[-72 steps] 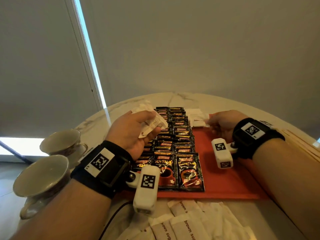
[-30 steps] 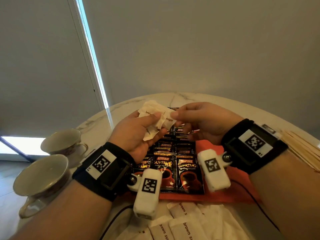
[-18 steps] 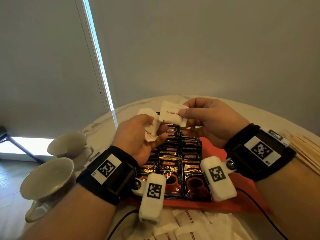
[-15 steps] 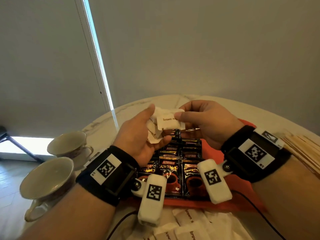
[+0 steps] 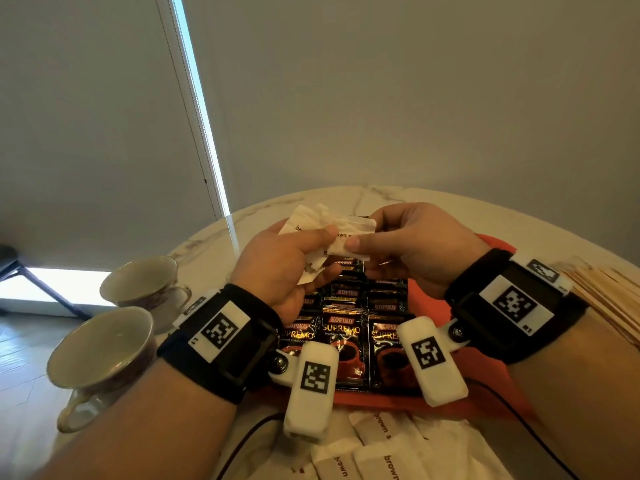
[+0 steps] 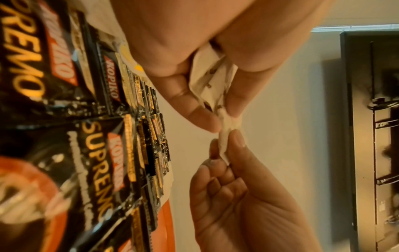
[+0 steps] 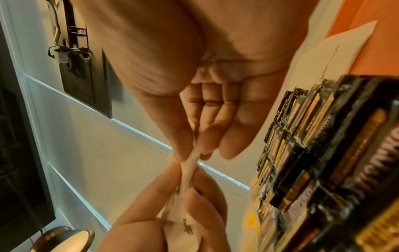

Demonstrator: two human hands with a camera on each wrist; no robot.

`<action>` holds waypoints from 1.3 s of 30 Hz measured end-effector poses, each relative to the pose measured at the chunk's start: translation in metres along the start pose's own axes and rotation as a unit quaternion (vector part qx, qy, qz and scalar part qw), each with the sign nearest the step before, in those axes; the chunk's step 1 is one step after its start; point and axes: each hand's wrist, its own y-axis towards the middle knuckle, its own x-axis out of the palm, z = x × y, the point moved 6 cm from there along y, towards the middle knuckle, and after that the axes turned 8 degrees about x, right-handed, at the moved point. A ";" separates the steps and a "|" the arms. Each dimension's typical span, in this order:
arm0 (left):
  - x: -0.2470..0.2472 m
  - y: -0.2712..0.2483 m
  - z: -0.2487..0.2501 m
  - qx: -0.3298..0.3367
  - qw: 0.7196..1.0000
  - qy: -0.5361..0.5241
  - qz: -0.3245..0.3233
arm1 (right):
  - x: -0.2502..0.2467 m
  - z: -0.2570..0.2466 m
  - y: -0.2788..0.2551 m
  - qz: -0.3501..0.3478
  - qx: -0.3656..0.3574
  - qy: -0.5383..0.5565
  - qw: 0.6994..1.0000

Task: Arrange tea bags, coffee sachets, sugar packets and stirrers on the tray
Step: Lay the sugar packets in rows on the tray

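Note:
My left hand (image 5: pixel 325 252) grips a bundle of white brown-sugar packets (image 5: pixel 311 220) above the far part of the orange-red tray (image 5: pixel 491 372). My right hand (image 5: pixel 362 233) pinches the top sugar packet (image 5: pixel 356 225) of that bundle between thumb and forefinger. The left wrist view shows the bundle (image 6: pixel 210 80) in my left fingers and my right hand (image 6: pixel 224 151) pinching its end. The right wrist view shows the pinched packet (image 7: pixel 191 167). Black Kopiko coffee sachets (image 5: pixel 341 336) lie in overlapping rows on the tray's left half. One sugar packet (image 7: pixel 336 56) lies on the tray beyond them.
Two teacups (image 5: pixel 100 358) (image 5: pixel 145 282) stand at the left of the round marble table (image 5: pixel 398 197). Loose sugar packets (image 5: pixel 377 441) lie at the near edge, in front of the tray. Wooden stirrers (image 5: pixel 616 296) lie at the right. A cable (image 5: pixel 519 414) crosses the tray's near right corner.
My right hand left the far side of the tray, rose to my left hand and took hold of the top packet of the bundle. The left hand has held the bundle throughout.

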 end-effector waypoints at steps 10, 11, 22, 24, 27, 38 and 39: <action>-0.001 -0.001 0.000 -0.014 0.999 -0.018 0.024 | 0.000 0.002 -0.001 0.020 0.007 0.054 0.998; -0.001 -0.001 -0.001 -0.018 0.999 -0.020 0.027 | -0.001 0.002 0.000 0.020 0.011 0.053 0.998; -0.003 0.000 -0.008 -0.054 0.997 -0.030 0.046 | -0.115 0.052 0.033 0.235 0.131 0.138 0.953; -0.003 0.000 -0.009 -0.057 0.997 -0.028 0.047 | -0.124 0.068 0.036 0.235 0.170 0.124 0.949; -0.003 0.001 -0.009 -0.058 0.997 -0.030 0.044 | -0.127 0.082 0.037 0.233 0.207 0.098 0.945; -0.002 0.001 -0.008 -0.063 0.997 -0.028 0.036 | -0.119 0.079 0.040 0.204 0.198 0.027 0.959; -0.002 0.001 -0.008 -0.064 0.997 -0.027 0.036 | -0.119 0.078 0.040 0.201 0.195 0.033 0.960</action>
